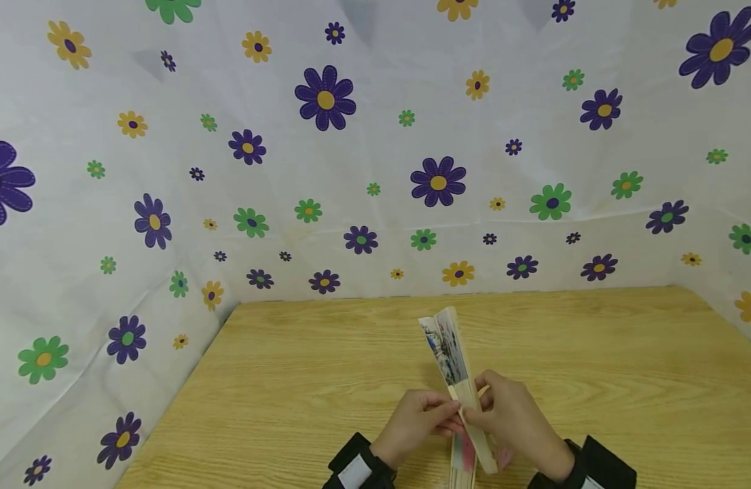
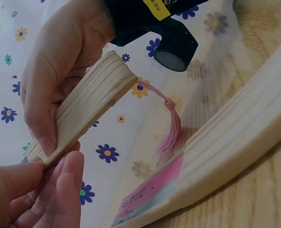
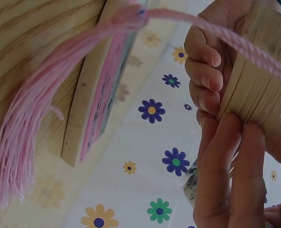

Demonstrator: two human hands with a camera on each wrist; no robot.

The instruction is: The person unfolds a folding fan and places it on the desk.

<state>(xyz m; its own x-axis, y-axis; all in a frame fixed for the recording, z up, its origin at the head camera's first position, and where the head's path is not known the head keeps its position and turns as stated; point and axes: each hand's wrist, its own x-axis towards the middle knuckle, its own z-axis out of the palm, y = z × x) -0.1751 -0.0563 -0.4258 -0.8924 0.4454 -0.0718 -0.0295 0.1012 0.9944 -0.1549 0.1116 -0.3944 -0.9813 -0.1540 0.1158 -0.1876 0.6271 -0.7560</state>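
A wooden folding fan (image 1: 467, 390) is held up at a tilt between both hands, its ribs nearly closed and its printed leaf slightly spread at the top. My left hand (image 1: 418, 420) pinches its left side between thumb and fingers. The right hand (image 1: 513, 411) grips the ribs from the other side. From the fan's pivot end hangs a pink tassel (image 2: 170, 128), which also crosses the right wrist view. Below the hands a second folding fan (image 1: 463, 465), folded with a pink and grey leaf, lies on the table; the held fan partly hides it in the head view.
The wood-grain table (image 1: 302, 380) spreads out around the hands. A white cloth with printed flowers (image 1: 375, 149) stands behind the table and along both sides. Each wrist wears a black band (image 1: 366, 465) with a camera.
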